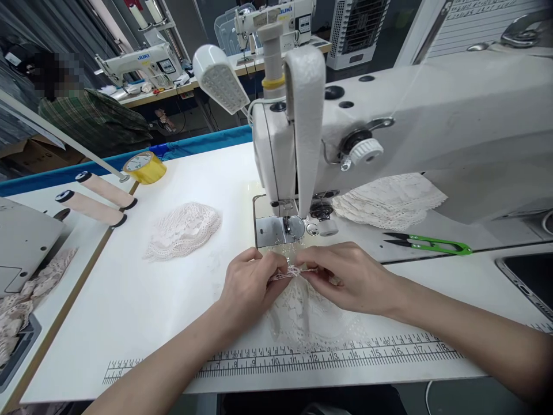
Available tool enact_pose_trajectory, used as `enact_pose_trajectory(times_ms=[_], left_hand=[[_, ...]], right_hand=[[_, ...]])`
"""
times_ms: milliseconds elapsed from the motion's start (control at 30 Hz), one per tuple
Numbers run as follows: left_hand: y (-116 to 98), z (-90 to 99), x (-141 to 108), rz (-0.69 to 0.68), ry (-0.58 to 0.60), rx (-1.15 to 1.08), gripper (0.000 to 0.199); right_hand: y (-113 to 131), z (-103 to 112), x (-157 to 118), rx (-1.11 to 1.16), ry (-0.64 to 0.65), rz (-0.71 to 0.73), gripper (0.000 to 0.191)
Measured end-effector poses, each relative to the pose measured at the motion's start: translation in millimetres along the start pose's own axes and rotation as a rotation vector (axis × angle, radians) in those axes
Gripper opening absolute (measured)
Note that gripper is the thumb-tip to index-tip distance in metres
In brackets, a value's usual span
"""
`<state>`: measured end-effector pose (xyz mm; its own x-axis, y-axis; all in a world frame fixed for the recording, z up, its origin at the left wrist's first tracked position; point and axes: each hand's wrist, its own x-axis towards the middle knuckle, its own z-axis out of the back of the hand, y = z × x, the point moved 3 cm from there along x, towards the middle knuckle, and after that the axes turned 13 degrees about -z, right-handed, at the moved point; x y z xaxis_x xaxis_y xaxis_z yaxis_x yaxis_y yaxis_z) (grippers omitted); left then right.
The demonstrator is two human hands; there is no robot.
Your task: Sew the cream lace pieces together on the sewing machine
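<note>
My left hand (254, 279) and my right hand (341, 274) pinch the upper edge of a white lace piece (302, 317) from both sides. Its lower part drapes flat on the table toward the printed ruler. Just beyond my fingertips is the sewing machine's metal needle plate (270, 231), with the presser foot (287, 226) above it. The lace edge is in front of the foot, apart from it. Fingers partly cover the gathered edge between the hands.
A lace stack (188, 230) lies at left, another lace pile (389, 202) under the machine arm. Green thread snips (427, 243) and a phone (529, 279) are at right. Thread cones (93, 207) and yellow tape (147, 168) stand at left. Beyond sits a person (95, 118).
</note>
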<state>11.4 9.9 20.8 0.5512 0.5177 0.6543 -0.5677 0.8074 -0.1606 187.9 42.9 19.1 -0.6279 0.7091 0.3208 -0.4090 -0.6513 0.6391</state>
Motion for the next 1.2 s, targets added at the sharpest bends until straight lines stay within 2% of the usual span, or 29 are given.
enact_pose_trajectory(times_ms=[267, 400, 500, 567, 633, 733, 833, 933, 1033, 1100, 1200], left_hand=[[-4.7, 2.1, 5.8, -0.077, -0.035, -0.053, 0.015], [-6.5, 0.7, 5.7, -0.101, -0.01, -0.092, 0.013], [-5.6, -0.5, 3.6, -0.044, 0.006, -0.11, 0.008], [-5.2, -0.6, 3.0, -0.004, 0.02, -0.124, 0.015], [-5.9, 0.0, 3.5, 0.002, 0.039, -0.116, 0.024], [-8.9, 2.1, 5.4, -0.056, 0.052, -0.086, 0.028], [-12.0, 4.4, 6.2, -0.108, 0.037, -0.082, 0.018], [-13.2, 7.0, 6.0, -0.087, -0.004, -0.063, 0.012], [-13.4, 8.2, 6.0, -0.066, -0.012, -0.045, 0.023], [-14.5, 7.4, 5.7, -0.114, 0.01, -0.031, 0.031], [-16.8, 7.3, 4.1, -0.185, 0.007, -0.012, 0.022]], right_hand=[[3.9, 3.9, 1.6, -0.018, -0.128, 0.119, 0.014], [4.1, 6.8, -0.7, -0.09, -0.228, 0.191, 0.01], [7.8, 8.2, -8.2, -0.271, -0.304, 0.392, 0.014], [11.5, 7.2, -14.0, -0.414, -0.291, 0.556, 0.015], [14.8, 7.1, -17.5, -0.524, -0.278, 0.65, 0.014], [20.4, 10.4, -17.9, -0.614, -0.285, 0.695, 0.013], [27.1, 14.9, -16.8, -0.643, -0.285, 0.747, 0.013], [32.7, 18.5, -16.7, -0.67, -0.298, 0.794, 0.014], [35.8, 19.9, -17.0, -0.696, -0.313, 0.808, 0.015], [36.6, 19.7, -17.3, -0.699, -0.316, 0.817, 0.013], [37.1, 18.8, -18.6, -0.699, -0.312, 0.843, 0.01]])
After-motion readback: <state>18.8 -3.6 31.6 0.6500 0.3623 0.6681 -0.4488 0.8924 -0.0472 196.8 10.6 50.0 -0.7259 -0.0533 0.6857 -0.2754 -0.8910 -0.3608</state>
